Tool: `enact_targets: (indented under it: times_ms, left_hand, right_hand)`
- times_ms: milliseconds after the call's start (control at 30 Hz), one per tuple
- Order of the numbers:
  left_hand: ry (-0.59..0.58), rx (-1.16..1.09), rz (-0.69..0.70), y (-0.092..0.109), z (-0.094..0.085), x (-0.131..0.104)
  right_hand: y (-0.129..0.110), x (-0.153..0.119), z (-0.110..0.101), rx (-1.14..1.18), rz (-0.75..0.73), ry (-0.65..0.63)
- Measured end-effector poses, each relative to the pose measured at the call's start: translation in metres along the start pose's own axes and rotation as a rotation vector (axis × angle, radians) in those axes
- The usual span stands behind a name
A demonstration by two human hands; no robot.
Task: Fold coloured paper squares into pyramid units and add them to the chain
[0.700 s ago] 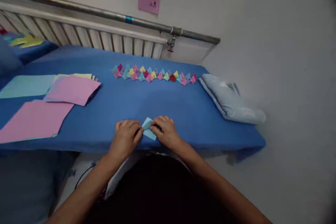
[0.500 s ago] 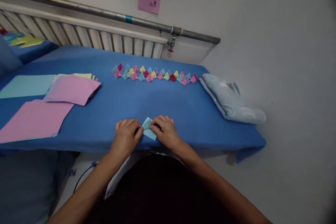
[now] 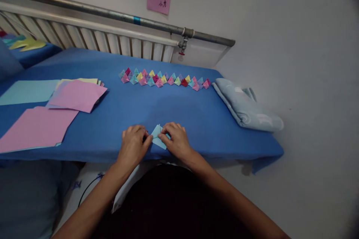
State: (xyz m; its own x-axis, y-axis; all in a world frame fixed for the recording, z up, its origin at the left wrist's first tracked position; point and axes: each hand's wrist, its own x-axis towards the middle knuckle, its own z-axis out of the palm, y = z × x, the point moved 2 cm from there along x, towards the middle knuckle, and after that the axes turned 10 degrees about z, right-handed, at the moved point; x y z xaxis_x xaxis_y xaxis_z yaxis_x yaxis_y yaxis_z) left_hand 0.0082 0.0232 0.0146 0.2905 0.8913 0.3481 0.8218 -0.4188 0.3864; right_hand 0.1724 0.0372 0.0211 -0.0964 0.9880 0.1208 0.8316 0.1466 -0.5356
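A small light-blue folded paper lies near the front edge of the blue-covered table, between both hands. My left hand has thumb and forefinger closed at the paper's left corner. My right hand pinches the paper's right part, thumb resting on top of it. Farther back, several small folded paper pieces in pink, blue, yellow, purple and red stand in two long rows.
Pink sheets, a mixed stack topped with pink and light-blue sheets lie at the left. A folded grey-blue cloth sits at the right end. A radiator and pipe run behind the table.
The right thumb has shifted slightly left over the light-blue paper, and a fold at its top looks a little different. Both hands remain at the paper.
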Motion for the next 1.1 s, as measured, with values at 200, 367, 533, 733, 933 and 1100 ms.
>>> enact_targets:
  times_ms: [200, 367, 533, 733, 933, 1100]
  left_hand:
    - [-0.052, 0.034, -0.052, 0.004, -0.003, 0.004]
    - [-0.100, 0.065, -0.088, 0.006, -0.005, 0.007]
    - [-0.122, 0.089, -0.116, 0.008, -0.006, 0.008]
    - [-0.120, 0.117, -0.139, 0.010, -0.006, 0.006]
    - [-0.097, 0.112, -0.109, 0.007, -0.004, 0.003]
    - [-0.022, 0.136, -0.032, -0.001, -0.007, -0.005]
  right_hand:
    - [-0.001, 0.000, 0.001, -0.015, -0.004, 0.016]
    - [-0.002, 0.001, 0.002, -0.027, 0.005, 0.027]
    - [-0.004, 0.002, 0.001, -0.030, 0.039, 0.004]
    - [-0.006, 0.005, 0.000, -0.026, 0.103, -0.023]
    - [-0.004, 0.007, 0.000, -0.015, 0.101, -0.030]
    - [-0.002, 0.007, 0.001, -0.010, 0.097, -0.032]
